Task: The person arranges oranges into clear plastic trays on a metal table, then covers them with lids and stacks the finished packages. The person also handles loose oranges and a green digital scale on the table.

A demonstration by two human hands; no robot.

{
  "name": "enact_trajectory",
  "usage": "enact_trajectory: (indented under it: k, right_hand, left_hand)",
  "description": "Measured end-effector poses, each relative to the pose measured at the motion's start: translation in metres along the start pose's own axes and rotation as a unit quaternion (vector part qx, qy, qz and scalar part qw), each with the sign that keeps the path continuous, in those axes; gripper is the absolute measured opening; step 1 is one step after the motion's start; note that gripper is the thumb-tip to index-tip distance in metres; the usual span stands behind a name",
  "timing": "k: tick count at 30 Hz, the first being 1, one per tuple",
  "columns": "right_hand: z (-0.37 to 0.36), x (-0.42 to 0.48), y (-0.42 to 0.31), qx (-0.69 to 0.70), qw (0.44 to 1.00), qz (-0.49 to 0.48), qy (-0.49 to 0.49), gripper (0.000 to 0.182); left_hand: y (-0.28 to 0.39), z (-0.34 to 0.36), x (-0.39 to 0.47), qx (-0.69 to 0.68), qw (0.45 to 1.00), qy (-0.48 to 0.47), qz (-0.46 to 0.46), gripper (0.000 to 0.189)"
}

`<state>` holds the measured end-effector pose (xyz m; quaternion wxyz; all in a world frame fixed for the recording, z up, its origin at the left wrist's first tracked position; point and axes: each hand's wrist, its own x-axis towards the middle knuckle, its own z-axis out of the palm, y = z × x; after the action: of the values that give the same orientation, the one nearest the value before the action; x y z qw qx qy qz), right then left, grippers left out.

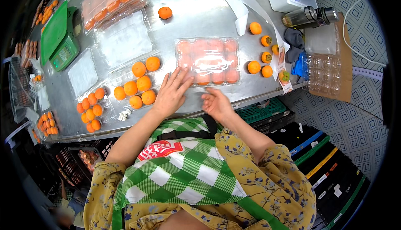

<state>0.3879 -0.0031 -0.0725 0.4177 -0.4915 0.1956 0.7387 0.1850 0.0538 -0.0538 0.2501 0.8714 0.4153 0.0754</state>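
In front of me on the metal table lies a closed clear plastic clamshell (207,61) packed with rows of orange persimmons. My left hand (173,91) touches its near left corner with the fingers spread. By its near edge, my right hand (218,104) is held with the fingers loosely curled and nothing visible in them. Left of my left hand, a clear plastic tray (116,81) bears several persimmons (130,88) in its cups. Farther left, another tray of persimmons (90,114) sits at the front edge, with a crumpled white scrap (124,115) between the two.
A green weighing scale (64,52) and stacked full clamshells (109,2) stand at the left. Loose persimmons (254,67) and a paper strip of labels (279,70) lie at the right, near two bottles (300,17). Black crates (313,154) stand below the table edge (260,100).
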Motion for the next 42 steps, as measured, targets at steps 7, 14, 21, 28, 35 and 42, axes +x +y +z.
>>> enact_trajectory:
  k: [7, 14, 21, 28, 35, 42]
  right_hand:
    - [0.025, 0.028, 0.038, -0.025, 0.999, -0.022, -0.041, 0.012]
    - [0.023, 0.038, 0.038, -0.054, 0.997, -0.042, -0.031, 0.011]
    - [0.024, -0.016, -0.011, -0.288, 0.951, 0.009, -0.116, 0.019]
    - [-0.019, -0.006, -0.130, -0.609, 0.648, -0.434, 0.147, 0.022]
    - [-0.006, 0.005, -0.159, -0.672, 0.716, -0.173, 0.077, 0.019]
    - [0.001, 0.010, -0.165, -0.684, 0.718, -0.112, 0.069, 0.015]
  left_hand:
    - [0.003, -0.005, 0.001, -0.026, 0.999, 0.025, -0.004, 0.063]
    - [-0.009, 0.001, 0.005, -0.169, 0.974, 0.144, -0.052, 0.056]
    - [-0.029, 0.013, 0.032, -0.296, 0.915, 0.119, -0.247, 0.060]
    - [-0.038, 0.001, 0.055, -0.270, 0.908, 0.030, -0.319, 0.063]
    - [-0.043, 0.001, 0.060, -0.277, 0.899, -0.039, -0.336, 0.066]
    - [-0.045, 0.006, 0.064, -0.314, 0.873, -0.044, -0.371, 0.061]
